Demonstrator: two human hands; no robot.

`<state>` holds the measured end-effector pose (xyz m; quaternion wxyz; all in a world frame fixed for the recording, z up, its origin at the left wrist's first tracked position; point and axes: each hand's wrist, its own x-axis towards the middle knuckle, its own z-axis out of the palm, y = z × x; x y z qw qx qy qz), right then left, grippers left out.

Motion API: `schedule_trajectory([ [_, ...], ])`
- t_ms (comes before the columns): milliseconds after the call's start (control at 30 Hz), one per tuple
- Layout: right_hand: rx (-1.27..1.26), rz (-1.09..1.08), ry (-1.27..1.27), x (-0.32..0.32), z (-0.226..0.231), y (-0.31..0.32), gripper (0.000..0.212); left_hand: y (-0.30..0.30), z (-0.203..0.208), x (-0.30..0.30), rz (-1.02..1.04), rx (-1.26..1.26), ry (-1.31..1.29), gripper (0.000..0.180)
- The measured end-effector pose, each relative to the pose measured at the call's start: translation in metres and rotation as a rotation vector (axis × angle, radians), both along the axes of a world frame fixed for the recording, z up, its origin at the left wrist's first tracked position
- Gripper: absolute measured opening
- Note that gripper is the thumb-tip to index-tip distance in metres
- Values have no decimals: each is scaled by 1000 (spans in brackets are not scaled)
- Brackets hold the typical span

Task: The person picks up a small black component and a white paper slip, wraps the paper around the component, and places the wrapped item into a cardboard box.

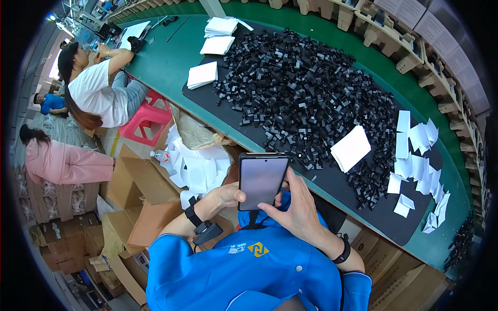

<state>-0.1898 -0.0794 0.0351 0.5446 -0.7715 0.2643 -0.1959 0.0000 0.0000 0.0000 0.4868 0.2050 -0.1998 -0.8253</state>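
Green and smooth-looking, the worktop (163, 59) is stretching under a broad heap of black parts (311, 93), with a matte black mat (384, 223) lying directly beneath that heap. The parts are spreading loosely toward the person, so a brushing forearm could be knocking some over the edge. To the right of the heap, white slips (419, 167) are lying scattered, thin and creased, some standing up in folds; a draught or a sleeve could be shifting them, being so light. On the heap's near right flank, a flat stack of white sheets (351, 149) is fanning slightly, and uneven parts under it could be letting it slide. On the near side of the heap, off the worktop and in front of the person's body, both hands are holding a phone (263, 181), a slim rounded slab with a glossy, pale greyish screen and a dark rim. The right hand (298, 212) is closing on its right side, thumb over the lower screen; the left hand (227, 195) is supporting its lower left, thumb at the edge. A loosening grip could be dropping it, its slick faces giving little hold.
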Motion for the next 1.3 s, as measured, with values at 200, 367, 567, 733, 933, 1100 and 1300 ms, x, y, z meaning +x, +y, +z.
schedule_trajectory([
  [200,-90,-102,-51,11,-2,4,90,1,-2,1,64,141,-127,114],
  [367,-175,-142,-89,14,-6,7,88,6,-12,2,92,163,-170,119],
  [567,-135,-148,-37,16,-8,12,85,20,-29,12,1,230,-222,120],
  [733,-199,-162,-48,18,-8,15,83,14,-20,14,-58,117,-282,122],
  [933,-284,-185,-92,21,-9,18,82,17,-22,18,-130,62,-320,123],
  [1100,-222,-180,-57,20,-8,21,75,22,-28,18,-127,-32,-328,113],
  [1300,-122,-127,-93,19,-6,19,62,25,-16,24,-149,46,-368,111],
])
